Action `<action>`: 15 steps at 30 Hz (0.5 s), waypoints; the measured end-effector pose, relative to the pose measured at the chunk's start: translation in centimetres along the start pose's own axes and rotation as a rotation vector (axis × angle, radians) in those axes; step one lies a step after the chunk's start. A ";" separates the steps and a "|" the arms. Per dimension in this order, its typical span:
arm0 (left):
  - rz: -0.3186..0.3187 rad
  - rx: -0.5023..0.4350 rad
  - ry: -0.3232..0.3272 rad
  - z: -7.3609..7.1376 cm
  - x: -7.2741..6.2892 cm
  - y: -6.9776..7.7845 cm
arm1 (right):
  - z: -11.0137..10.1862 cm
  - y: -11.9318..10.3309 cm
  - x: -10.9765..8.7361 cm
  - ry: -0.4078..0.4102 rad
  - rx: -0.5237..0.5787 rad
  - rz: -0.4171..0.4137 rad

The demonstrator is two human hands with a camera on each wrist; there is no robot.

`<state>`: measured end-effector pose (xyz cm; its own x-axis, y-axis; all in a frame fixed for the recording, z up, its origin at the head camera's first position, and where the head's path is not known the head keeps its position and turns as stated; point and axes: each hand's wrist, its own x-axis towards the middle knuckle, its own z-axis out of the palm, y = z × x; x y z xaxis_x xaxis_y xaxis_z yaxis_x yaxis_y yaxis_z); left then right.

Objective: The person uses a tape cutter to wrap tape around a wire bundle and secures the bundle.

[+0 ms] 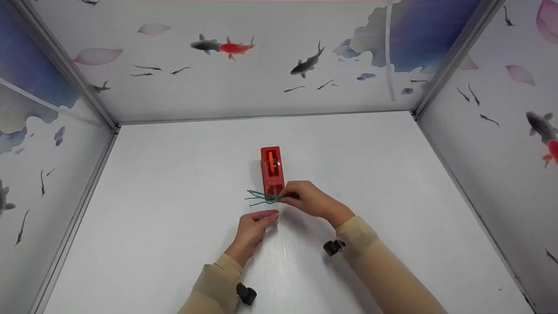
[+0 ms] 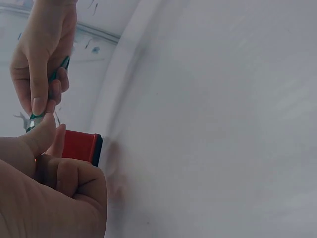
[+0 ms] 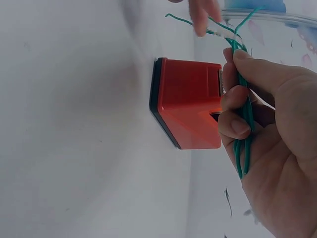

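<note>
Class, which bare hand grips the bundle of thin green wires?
The right hand, curled round the thin green wire bundle; the left hand is by its splayed ends, not round them.

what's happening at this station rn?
A person is handling a bundle of green wires and some clear tape over a white table. Their right hand grips the bundle, with loose ends sticking out past the fingers. The left hand appears to pinch the tape close to the wires; whether it's wrapped on isn't clear. Just beyond the hands, a red tape dispenser stands on the table.
</note>
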<state>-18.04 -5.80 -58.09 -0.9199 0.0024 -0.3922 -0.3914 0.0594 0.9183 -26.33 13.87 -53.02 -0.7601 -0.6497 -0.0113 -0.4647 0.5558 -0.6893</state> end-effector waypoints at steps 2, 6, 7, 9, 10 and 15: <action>0.014 0.055 -0.031 -0.2 -0.3 0.1 | 0.0 -0.1 0.1 0.001 0.007 0.001; 0.112 0.222 0.001 -1.0 -1.1 1.4 | 0.0 -0.1 0.1 -0.008 0.015 0.018; 0.160 0.272 0.039 -1.2 -1.3 1.9 | 0.1 -0.1 0.2 -0.008 0.016 0.020; 0.286 0.375 0.139 -1.6 -1.6 3.0 | 0.1 0.0 0.2 -0.005 0.026 0.022; 0.364 0.442 0.191 -1.8 -1.7 3.5 | 0.1 0.0 0.2 -0.004 0.030 0.022; 0.761 0.949 0.434 -2.3 -1.7 5.7 | 0.3 0.0 0.3 -0.006 0.023 -0.002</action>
<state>-18.78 -7.74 -52.06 -0.9052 0.0365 0.4234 0.2383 0.8685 0.4345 -26.42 13.54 -53.18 -0.7563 -0.6541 -0.0143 -0.4559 0.5426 -0.7055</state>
